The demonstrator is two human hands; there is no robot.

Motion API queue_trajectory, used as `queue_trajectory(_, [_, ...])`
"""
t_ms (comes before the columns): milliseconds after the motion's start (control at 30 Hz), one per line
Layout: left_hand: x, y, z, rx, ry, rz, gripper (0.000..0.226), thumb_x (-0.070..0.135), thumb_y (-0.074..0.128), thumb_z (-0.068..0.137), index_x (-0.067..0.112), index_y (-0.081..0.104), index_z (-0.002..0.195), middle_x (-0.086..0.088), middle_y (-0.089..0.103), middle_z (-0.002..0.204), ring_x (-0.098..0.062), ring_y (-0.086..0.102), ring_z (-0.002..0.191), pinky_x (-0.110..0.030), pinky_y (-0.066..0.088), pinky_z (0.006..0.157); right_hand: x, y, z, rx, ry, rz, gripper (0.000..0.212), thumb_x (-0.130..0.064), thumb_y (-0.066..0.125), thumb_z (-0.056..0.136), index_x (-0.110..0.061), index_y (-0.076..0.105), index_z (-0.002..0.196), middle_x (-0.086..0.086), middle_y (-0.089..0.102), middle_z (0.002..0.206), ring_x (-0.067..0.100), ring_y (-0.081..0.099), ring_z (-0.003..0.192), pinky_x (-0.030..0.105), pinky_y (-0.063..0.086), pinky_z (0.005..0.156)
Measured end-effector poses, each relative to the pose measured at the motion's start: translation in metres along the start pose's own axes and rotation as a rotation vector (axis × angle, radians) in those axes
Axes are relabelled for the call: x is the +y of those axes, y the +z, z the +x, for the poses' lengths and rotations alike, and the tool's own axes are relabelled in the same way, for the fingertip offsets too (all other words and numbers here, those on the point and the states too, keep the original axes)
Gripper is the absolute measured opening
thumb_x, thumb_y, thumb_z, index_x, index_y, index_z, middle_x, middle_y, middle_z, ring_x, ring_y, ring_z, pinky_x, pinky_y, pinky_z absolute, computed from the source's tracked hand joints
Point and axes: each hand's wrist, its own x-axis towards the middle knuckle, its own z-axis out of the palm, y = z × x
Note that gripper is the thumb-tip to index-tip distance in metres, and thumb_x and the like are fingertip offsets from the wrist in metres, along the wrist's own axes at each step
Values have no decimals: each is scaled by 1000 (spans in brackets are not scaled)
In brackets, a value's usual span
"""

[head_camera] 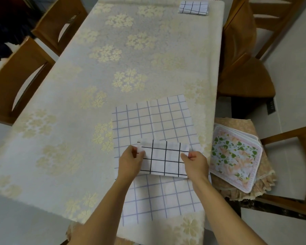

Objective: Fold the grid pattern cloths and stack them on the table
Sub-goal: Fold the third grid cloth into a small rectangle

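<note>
Cream lace tablecloth [113, 71] with gold flower clusters covers the long table, wooden chairs [21, 78] down both sides. I see a pale blue-grid cloth [154, 121] spread flat at the near right edge. Off the table's right side, a stack of floral placemats [235, 154] sits on a covered seat. Over the blue-grid cloth, both hands hold a folded black-grid cloth [164, 160]: my left hand [130, 162] pinches its left edge, my right hand [195, 164] pinches its right edge. Another folded black-grid cloth [193, 7] lies at the far right corner.
</note>
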Motion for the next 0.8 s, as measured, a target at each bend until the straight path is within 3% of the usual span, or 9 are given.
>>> queue_trajectory(67, [1,-7,-12,-30,-92,-171,21,27,69,90,18,55,103,-1,64,93,-18,60,86,-26,47,69,-5,-12,-7,-48,17,156,17,-23,74,89,-16,59,94,-1,63,87,19,60,83,31,46,73])
queue_trajectory(167, [-5,-15,-27,-128,-217,-430,37,27,73,88,23,51,118,-2,67,104,-21,65,101,-36,54,88,-11,-28,-20,-157,33,340,44,-19,73,90,-13,55,130,-1,58,117,14,55,108,29,40,90])
queue_trajectory(233, [-9,-20,-37,-210,-256,-547,36,29,74,87,17,57,116,-8,69,101,-23,65,97,-39,54,88,-10,-35,-24,-242,58,405,56,-22,73,90,-10,51,140,-3,55,127,12,51,115,30,37,97])
queue_trajectory(333, [-9,-25,-56,-247,-187,-590,25,28,68,91,4,62,91,-16,52,78,-27,49,76,-37,42,64,-8,-45,-37,-271,37,369,45,-29,72,90,-8,60,128,-7,62,117,8,55,107,32,38,96])
queue_trajectory(400, [-8,-24,-67,-227,-136,-585,35,38,64,89,4,55,82,-10,51,78,-25,45,73,-40,39,66,-6,-49,-48,-248,-90,321,30,-28,67,94,2,64,98,-3,57,85,9,51,79,26,40,78])
queue_trajectory(500, [-6,-20,-88,-125,11,-435,36,42,52,98,12,48,79,-8,48,76,-19,44,71,-30,39,66,-3,-52,-66,-165,-286,226,43,-31,56,100,-3,44,70,0,32,62,9,33,59,22,27,55])
queue_trajectory(567, [-5,-17,-100,-34,119,-319,35,34,44,104,13,42,76,-4,40,71,-13,37,65,-18,33,58,1,-51,-74,-99,-375,120,43,-30,51,102,-12,38,65,-10,29,54,4,28,51,20,25,49])
queue_trajectory(633, [-5,-15,-110,19,179,-263,36,34,40,105,12,41,76,-2,38,70,-12,34,63,-17,33,55,6,-52,-79,-42,-438,30,41,-29,48,103,-16,40,65,-12,30,53,4,28,48,21,25,47])
queue_trajectory(800, [-10,-8,-119,7,107,-292,41,39,37,105,14,39,72,3,37,65,-13,37,60,-35,42,58,17,-64,-89,15,-493,-26,38,-29,47,104,-6,52,74,-3,37,58,8,32,52,31,28,51])
